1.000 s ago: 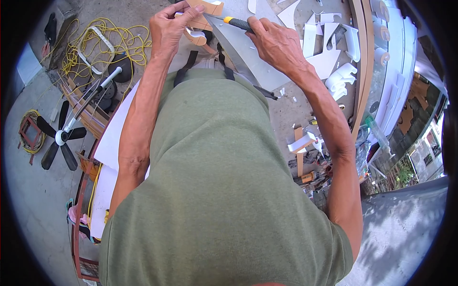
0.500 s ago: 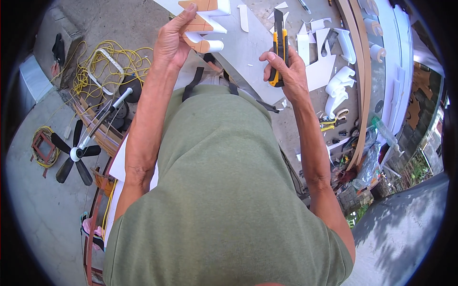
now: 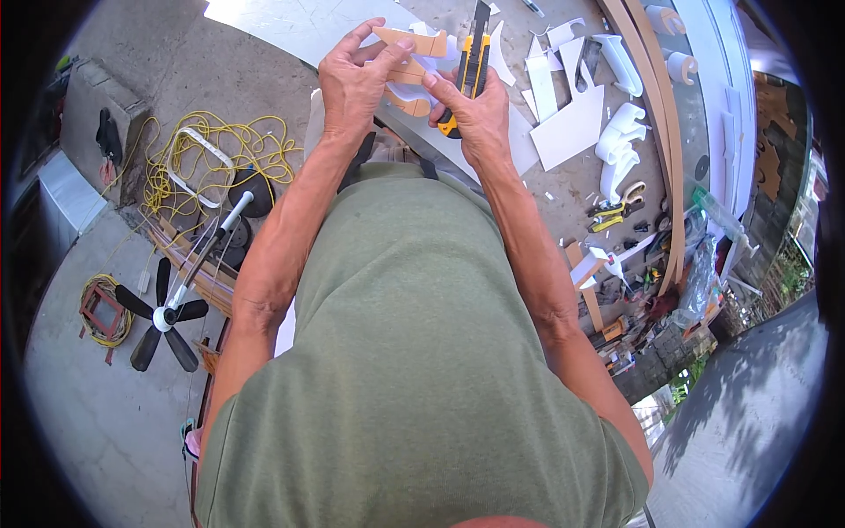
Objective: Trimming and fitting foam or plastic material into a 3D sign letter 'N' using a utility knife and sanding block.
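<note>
Between the fingers and thumb of my left hand is a cut-out piece with a brown face and white curved sides, shaped with several prongs. My right hand is wrapped around a yellow and black utility knife, its blade end pointing up and away from me. The right thumb and knife are close beside the cut-out's right side; whether they touch it I cannot tell. Beneath both hands lies a grey flat sheet.
White board offcuts and a curled white piece lie to the right, near yellow-handled pliers. Long brown strips run along that side. On the left are a tangled yellow cord and a black-bladed fan.
Both hands have drawn together. The left hand came right and slightly nearer with the cut-out; the right hand moved left with the utility knife. The view has shifted a little.
</note>
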Demonstrator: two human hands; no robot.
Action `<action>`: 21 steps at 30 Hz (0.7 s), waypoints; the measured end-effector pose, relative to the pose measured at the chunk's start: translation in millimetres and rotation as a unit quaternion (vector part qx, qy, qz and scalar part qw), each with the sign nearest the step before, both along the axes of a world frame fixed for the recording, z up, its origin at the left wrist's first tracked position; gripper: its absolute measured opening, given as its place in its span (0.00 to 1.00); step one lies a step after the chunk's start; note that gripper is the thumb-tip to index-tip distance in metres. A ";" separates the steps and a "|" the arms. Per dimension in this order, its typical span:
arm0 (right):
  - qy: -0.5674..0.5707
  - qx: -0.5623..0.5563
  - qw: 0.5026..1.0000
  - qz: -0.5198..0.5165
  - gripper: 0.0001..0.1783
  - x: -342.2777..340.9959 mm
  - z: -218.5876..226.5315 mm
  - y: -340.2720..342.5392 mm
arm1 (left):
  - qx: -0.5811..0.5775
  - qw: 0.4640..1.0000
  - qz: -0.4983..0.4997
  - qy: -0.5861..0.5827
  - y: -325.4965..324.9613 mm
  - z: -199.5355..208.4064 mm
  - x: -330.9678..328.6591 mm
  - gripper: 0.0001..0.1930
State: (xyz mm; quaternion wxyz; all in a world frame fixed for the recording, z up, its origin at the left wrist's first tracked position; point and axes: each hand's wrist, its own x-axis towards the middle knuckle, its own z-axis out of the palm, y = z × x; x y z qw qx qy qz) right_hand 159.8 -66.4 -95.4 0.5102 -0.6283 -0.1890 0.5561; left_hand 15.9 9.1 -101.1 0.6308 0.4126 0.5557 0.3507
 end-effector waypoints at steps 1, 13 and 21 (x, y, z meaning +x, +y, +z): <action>-0.007 -0.014 1.000 -0.016 0.28 -1.3 -0.1 -1.7 | -0.002 1.000 -0.002 -0.001 2.4 1.4 0.2 0.29; -0.011 -0.052 0.998 -0.043 0.17 -0.1 -21.3 -3.5 | 0.093 0.989 0.100 0.048 99.2 -20.0 -49.0 0.18; 0.129 -0.025 0.990 -0.050 0.18 -17.3 -23.0 12.9 | 0.402 0.755 0.060 0.515 126.1 -26.2 -63.9 0.24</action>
